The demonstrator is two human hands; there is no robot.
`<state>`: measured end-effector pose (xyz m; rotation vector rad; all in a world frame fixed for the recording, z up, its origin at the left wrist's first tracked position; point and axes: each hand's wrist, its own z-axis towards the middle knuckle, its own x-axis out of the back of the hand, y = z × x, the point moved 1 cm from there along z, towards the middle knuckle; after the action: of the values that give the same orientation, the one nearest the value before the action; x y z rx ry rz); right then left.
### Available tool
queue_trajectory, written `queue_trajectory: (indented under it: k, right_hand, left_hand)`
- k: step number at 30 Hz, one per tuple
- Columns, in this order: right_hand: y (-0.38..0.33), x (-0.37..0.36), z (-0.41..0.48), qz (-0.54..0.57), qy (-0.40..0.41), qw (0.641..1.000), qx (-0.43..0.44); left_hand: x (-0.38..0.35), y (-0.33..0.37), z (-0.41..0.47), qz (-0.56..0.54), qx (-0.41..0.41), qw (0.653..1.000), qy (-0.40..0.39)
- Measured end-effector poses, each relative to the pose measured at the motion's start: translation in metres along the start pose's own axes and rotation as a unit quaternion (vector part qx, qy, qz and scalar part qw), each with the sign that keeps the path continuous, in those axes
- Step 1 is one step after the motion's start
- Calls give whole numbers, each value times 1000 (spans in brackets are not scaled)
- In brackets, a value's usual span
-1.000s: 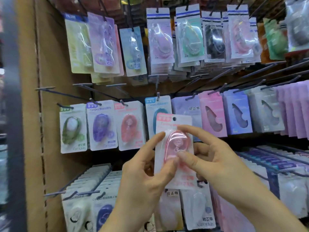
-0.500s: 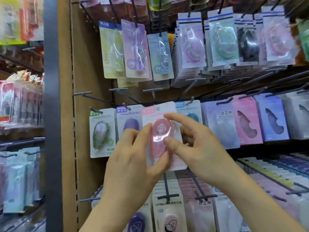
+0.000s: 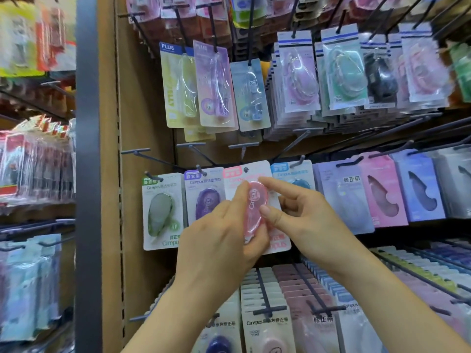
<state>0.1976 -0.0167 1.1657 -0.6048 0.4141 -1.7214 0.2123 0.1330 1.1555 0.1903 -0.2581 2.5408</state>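
Observation:
A pink correction-tape pack [image 3: 253,200], a white card with a pink blister, is held up against the middle row of a store display. My left hand [image 3: 221,240] grips its left side and lower part, thumb under the blister. My right hand [image 3: 303,220] pinches its right edge, forefinger above and thumb on the blister. The card's hang hole sits level with the hooks of that row. Its lower half is hidden by my hands.
Neighbouring packs hang beside it: green [image 3: 161,212], purple [image 3: 205,197] and blue [image 3: 293,175]. Bare metal hooks [image 3: 153,157] jut out above. More packs fill the rows above and below. A grey upright post [image 3: 88,174] and another shelf unit stand at the left.
Both hands have carried the pink pack up and left, from below the middle row to level with its hooks. The view has shifted so the display sits further right.

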Motion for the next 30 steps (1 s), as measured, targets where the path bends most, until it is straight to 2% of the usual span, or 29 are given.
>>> queue_trajectory:
  k: [5,7,10,13,17,25,30]
  right_hand:
    - [7,-3,3,-36,-6,998,-45]
    - [7,-3,2,-137,5,990,-27]
    - [2,-6,-3,-318,23,948,15]
    - [1,-8,-5,-407,24,913,20]
    - [0,-9,-5,-419,24,908,5]
    - [9,-13,-15,-402,36,915,-18]
    - [9,-3,-37,-349,79,934,4]
  left_hand:
    - [-6,-9,7,70,-6,996,-53]
    - [-12,-11,7,76,-12,994,-82]
    - [-26,-15,10,110,-46,987,-104]
    - [-34,-14,15,131,-31,980,-144]
    - [-47,-14,21,94,-14,982,-166]
    - [-65,-20,42,138,-14,962,-234]
    - [-55,-23,29,89,-26,970,-224]
